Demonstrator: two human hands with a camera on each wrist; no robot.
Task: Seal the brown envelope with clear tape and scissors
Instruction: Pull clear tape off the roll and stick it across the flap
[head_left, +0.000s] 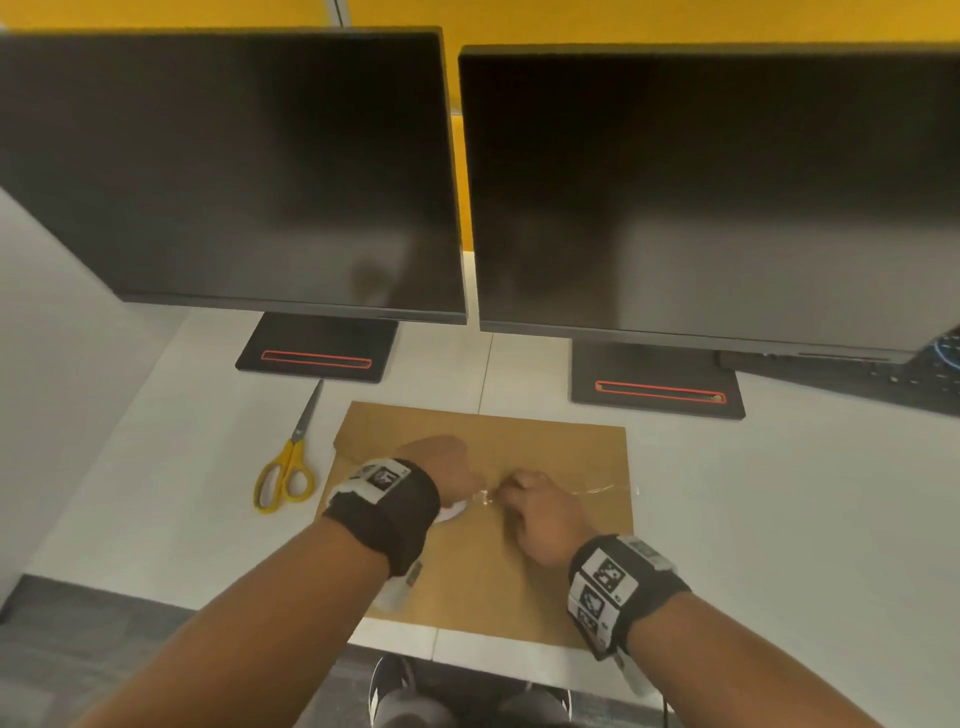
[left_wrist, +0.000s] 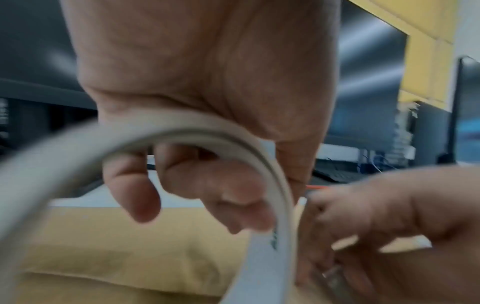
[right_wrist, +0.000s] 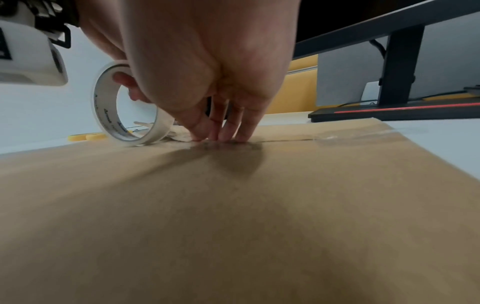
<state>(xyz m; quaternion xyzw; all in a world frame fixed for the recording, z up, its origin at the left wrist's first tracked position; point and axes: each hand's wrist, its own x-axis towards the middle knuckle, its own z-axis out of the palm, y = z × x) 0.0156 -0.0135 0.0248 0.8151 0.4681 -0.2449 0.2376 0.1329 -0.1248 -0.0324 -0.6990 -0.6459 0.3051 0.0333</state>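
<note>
My left hand (head_left: 447, 467) grips the tape roll (right_wrist: 124, 105) through its core; my right hand (head_left: 540, 514) presses flat fingers (right_wrist: 228, 131) on the clear strip. The brown envelope (head_left: 483, 561), thin and floppy I think, lies at frame centre on the tabletop (head_left: 779, 519). The scissors (head_left: 288, 467) wait at its left.

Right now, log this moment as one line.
left hand holds tape roll | right hand presses tape onto brown envelope | scissors idle on desk

Head view looks steeply down; both wrist views sit low and close, sharing the tape roll (right_wrist: 124, 107) and brown envelope (head_left: 483, 571).
</note>
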